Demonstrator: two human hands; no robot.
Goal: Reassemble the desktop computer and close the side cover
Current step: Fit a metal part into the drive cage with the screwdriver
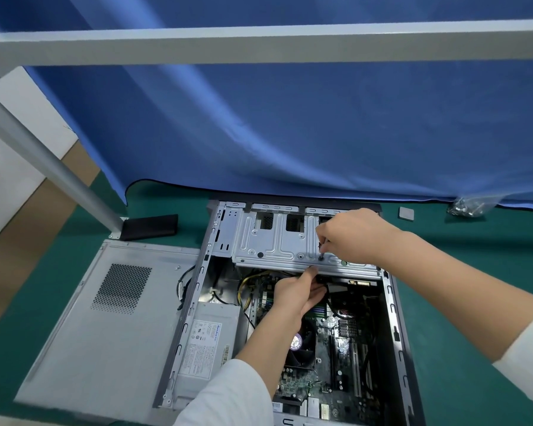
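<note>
Green mat (462,272) under a blue curtain (290,133) carries the open case (396,318), lying on its side. Right hand (354,235) pinches a small dark screw (322,256) on the drive cage (277,244) at the far end. Left hand (299,292), fingers curled, grips a black cable (328,298) just under the cage edge. Motherboard (336,364) and power supply (205,342) sit nearer. Side cover (105,333) lies flat, left of the case.

Right hand (348,233) pinches a screw (322,256) on the drive cage (274,241).
</note>
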